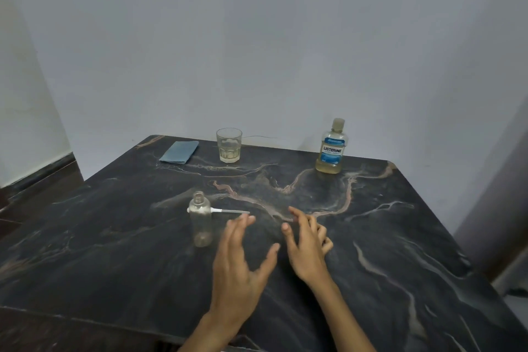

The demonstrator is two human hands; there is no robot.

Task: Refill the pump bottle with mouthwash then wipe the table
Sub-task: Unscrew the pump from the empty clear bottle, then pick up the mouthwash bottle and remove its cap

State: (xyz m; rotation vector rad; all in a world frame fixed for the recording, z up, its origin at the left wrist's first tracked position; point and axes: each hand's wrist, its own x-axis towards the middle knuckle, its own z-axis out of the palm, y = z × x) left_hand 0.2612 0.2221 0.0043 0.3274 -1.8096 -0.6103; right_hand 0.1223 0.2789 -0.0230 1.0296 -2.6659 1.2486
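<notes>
A small clear pump bottle (201, 220) stands upright and uncapped on the dark marble table (400, 237), left of centre. Its white pump head with dip tube (225, 211) lies flat on the table behind it. A mouthwash bottle (332, 148) with a blue label and yellowish liquid stands capped at the back right. A folded blue cloth (180, 151) lies at the back left. My left hand (240, 263) hovers just right of the pump bottle with fingers spread, holding nothing. My right hand (307, 243) hovers beside it, fingers loosely bent, empty.
A drinking glass (229, 145) with a little yellowish liquid stands at the back, between the cloth and the mouthwash bottle. A pale wall rises directly behind the table. The table's near edge runs just below my wrists.
</notes>
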